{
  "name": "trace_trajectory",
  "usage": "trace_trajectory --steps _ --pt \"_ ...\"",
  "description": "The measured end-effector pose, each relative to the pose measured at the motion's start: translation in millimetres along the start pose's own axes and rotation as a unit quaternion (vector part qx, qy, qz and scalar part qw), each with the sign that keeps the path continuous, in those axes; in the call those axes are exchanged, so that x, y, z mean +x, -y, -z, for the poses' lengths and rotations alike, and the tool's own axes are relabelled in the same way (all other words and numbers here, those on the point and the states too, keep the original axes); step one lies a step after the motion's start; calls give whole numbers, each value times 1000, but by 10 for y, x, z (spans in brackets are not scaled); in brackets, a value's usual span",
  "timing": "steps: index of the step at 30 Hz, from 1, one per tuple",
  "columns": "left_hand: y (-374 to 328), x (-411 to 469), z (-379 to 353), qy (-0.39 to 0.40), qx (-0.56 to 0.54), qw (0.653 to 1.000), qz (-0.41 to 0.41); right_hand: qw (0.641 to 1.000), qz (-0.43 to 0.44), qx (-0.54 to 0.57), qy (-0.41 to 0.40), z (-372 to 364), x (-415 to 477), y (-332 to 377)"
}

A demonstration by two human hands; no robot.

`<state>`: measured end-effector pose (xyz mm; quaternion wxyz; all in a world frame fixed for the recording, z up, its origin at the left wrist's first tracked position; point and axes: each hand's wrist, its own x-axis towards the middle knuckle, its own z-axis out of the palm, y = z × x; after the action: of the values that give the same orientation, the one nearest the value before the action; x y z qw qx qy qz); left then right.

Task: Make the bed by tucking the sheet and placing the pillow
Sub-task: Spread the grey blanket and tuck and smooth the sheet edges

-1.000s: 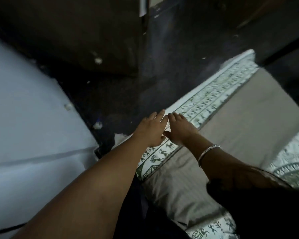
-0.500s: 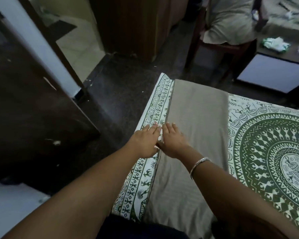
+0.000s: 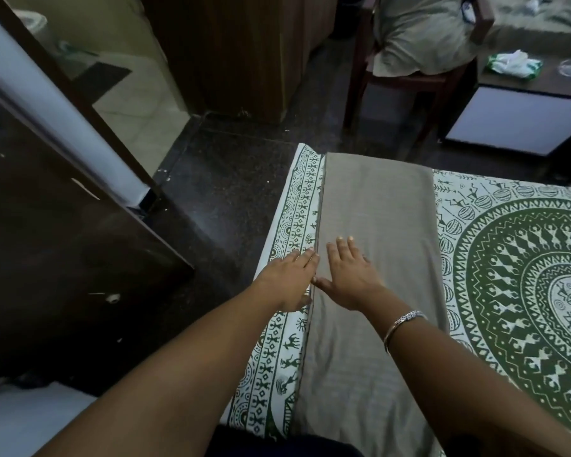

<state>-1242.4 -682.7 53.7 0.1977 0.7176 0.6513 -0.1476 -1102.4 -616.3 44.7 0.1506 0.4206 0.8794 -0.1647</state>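
A white bed sheet (image 3: 515, 258) printed with green figures and a round mandala covers the bed. Along its left side lies a long folded grey cloth (image 3: 376, 209), parallel to the bed's edge. My left hand (image 3: 290, 278) lies flat with straight fingers on the sheet's patterned border, right beside the grey cloth's left edge. My right hand (image 3: 350, 275), a silver bangle on its wrist, presses flat on the grey cloth, fingers spread. A pale pillow (image 3: 422, 37) sits on a wooden chair beyond the bed's far end.
A dark polished floor (image 3: 225, 199) runs along the bed's left side. A dark wooden door (image 3: 63, 232) stands to the left, a wooden cabinet (image 3: 244, 51) at the back. A low table with a white front (image 3: 521, 123) holds a green-white packet and a glass dish.
The view has swung up from the floor to the bed and room. My right hand has slid a little forward and to the right on the grey cloth, fingers spreading apart from the left hand.
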Motion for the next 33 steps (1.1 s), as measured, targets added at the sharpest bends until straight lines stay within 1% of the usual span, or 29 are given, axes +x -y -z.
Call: trace_trajectory --steps 5,7,10,15,18,21,23,26,28,33 --pt "406 112 -130 0 -11 1000 -13 1000 -12 -1 16 -127 201 366" --pt "635 187 -142 9 -12 999 -37 999 -33 -1 24 -157 348 531" --pt "1059 335 -149 23 4 996 -87 996 -88 -5 21 -157 688 794" --pt "1766 554 19 20 91 978 -189 973 -218 75 15 -105 1257 1507" --pt "2046 637 165 30 90 975 -200 966 -241 90 -3 0 1390 1718" --pt "2087 670 251 46 55 976 -207 963 -254 82 -18 133 1377 1746" --pt "2033 663 263 53 47 970 -231 957 -277 84 -12 192 1331 1758" --pt "1972 675 301 31 69 958 -276 942 -318 108 -3 229 1259 1738" --pt "1996 706 344 24 80 953 -292 937 -330 115 0 230 1246 1713" --pt "2149 913 522 40 108 950 -291 931 -342 126 -12 299 1348 1632"
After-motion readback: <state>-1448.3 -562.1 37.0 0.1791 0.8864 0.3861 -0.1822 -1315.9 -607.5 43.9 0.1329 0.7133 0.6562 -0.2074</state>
